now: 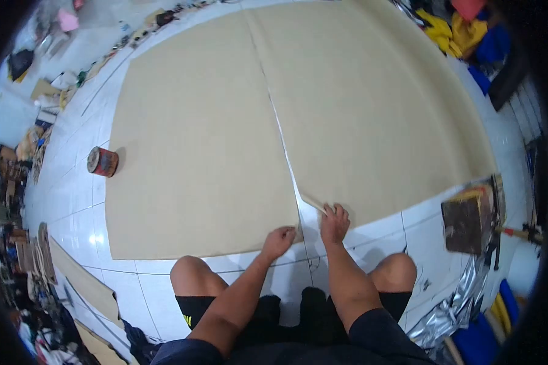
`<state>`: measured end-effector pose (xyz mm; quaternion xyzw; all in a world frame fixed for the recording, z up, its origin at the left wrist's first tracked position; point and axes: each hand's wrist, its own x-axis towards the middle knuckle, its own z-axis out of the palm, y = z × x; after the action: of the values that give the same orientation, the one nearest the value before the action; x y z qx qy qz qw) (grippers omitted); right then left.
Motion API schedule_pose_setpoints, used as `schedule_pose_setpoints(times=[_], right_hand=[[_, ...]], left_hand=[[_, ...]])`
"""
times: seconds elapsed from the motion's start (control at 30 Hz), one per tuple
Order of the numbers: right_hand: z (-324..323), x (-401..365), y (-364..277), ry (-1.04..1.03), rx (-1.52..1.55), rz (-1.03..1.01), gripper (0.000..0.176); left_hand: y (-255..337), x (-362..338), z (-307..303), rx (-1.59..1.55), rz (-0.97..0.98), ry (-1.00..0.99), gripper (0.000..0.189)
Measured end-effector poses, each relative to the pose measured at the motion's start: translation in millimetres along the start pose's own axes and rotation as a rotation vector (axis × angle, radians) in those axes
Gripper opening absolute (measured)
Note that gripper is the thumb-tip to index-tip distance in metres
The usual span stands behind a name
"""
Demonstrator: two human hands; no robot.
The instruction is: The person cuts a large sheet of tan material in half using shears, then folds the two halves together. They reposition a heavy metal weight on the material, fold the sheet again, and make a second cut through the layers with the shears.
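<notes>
- Red-sided tin point(102, 162): lies on its side on the white tiled floor point(73, 201), touching the left edge of the left sheet.
- Left sheet point(195, 152): beige, flat on the floor. Its long axis runs away from the person. The near right corner points back toward the knees.
- Left hand point(280, 240): grip closed, with the fingers curled over the near right corner of the left sheet. The forearm reaches out from between the knees.
- Gap point(283, 134): a narrow strip of bare tile between the two sheets. It runs from the hands to the far end and leans slightly left as it goes. It is widest at the near end.
- Right hand point(335, 222): grip closed, with the fingertips pinching the near left corner of the right sheet. That corner is lifted a little off the floor. The two hands are near each other but apart.
- Right sheet point(371, 109): beige, the wider of the two, with the same long axis. Its near edge slants away to the right.
- Dark wooden block point(466, 219): stands on the floor, just beside the right sheet's near right corner.
- Silver foil point(450, 310): crumpled, by the right knee.
</notes>
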<state>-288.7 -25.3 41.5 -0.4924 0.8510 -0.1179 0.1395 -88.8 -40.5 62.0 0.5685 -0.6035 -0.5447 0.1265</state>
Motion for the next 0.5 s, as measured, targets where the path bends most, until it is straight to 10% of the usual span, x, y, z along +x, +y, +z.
schedule_pose_setpoints(times=[0.07,0.1,0.23,0.27,0.33,0.37,0.5], right_hand=[[-29,47,-3,-0.176,0.068,0.338,0.032],[-3,73,28,0.05,0.048,0.306,0.041],[-121,197,121,-0.245,-0.678,-0.009,0.042],[-169,216,123,-0.219,-0.501,0.087,0.046],[-270,240,113,0.133,1.047,0.65,0.056],[-323,244,94,0.222,1.315,0.716,0.062],[-475,287,72,0.326,1.389,0.683,0.057]], left_hand=[[30,-20,-12,0.14,0.15,0.059,0.035],[43,-32,-18,0.041,0.158,0.075,0.029],[87,-106,-58,-0.102,0.082,0.134,0.023],[95,-126,-70,-0.119,0.055,0.143,0.023],[120,-164,-100,-0.095,-0.001,0.171,0.022],[141,-183,-122,-0.098,-0.066,0.171,0.021],[181,-267,-214,-0.094,-0.097,0.288,0.021]])
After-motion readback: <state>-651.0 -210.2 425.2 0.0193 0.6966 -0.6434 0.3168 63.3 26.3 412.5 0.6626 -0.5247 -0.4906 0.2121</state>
